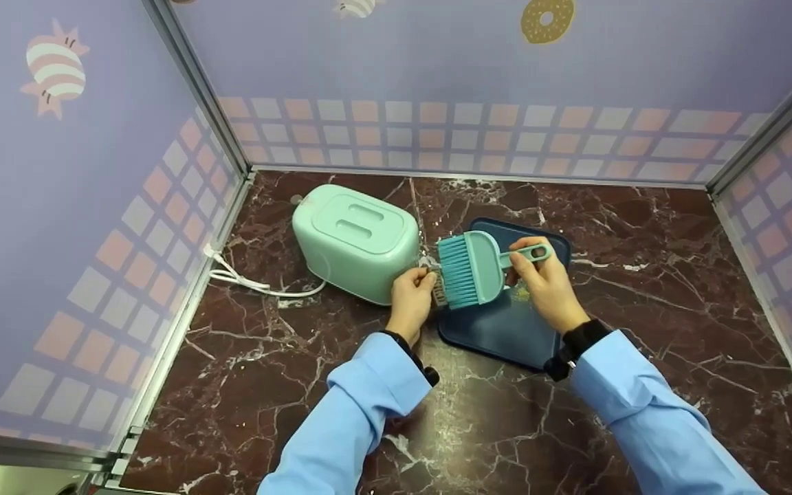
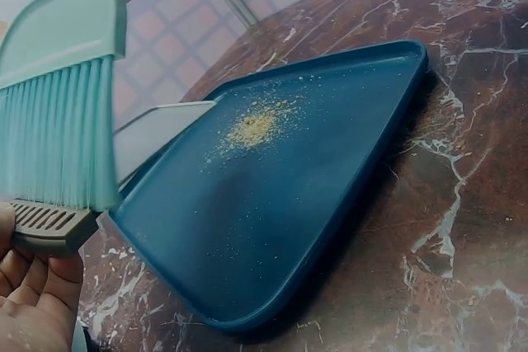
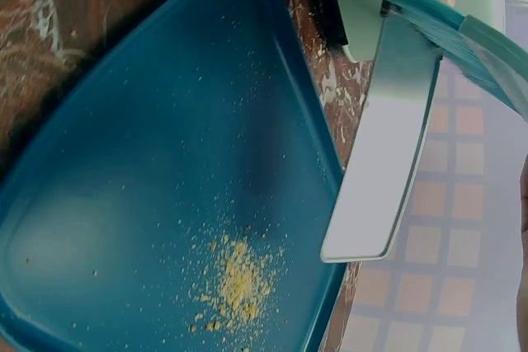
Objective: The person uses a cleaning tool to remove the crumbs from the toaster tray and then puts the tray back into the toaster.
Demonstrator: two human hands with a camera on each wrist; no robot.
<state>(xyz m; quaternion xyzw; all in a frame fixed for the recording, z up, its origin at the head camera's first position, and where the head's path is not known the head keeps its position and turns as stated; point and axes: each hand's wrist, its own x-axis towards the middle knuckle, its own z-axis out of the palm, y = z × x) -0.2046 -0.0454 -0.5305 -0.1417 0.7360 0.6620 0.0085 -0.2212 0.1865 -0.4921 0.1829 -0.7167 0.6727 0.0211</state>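
Observation:
A metal crumb tray (image 3: 379,154) is held by its slotted end (image 2: 51,228), which my left hand (image 1: 411,302) pinches between thumb and fingers. Its plate slants over the edge of the dark blue tray (image 1: 499,333). My right hand (image 1: 548,285) grips the handle of a teal brush (image 1: 485,267), whose bristles (image 2: 62,142) reach down to the slotted end of the crumb tray. Yellowish crumbs (image 2: 252,128) lie in a small heap on the blue tray, with finer specks scattered about. Just left of my left hand stands a mint-green toaster (image 1: 361,240).
A white power cord (image 1: 265,287) runs from the toaster toward the left wall. The dark red marbled tabletop (image 1: 650,323) is enclosed by purple panels (image 1: 437,62) with a checked border at the back and sides.

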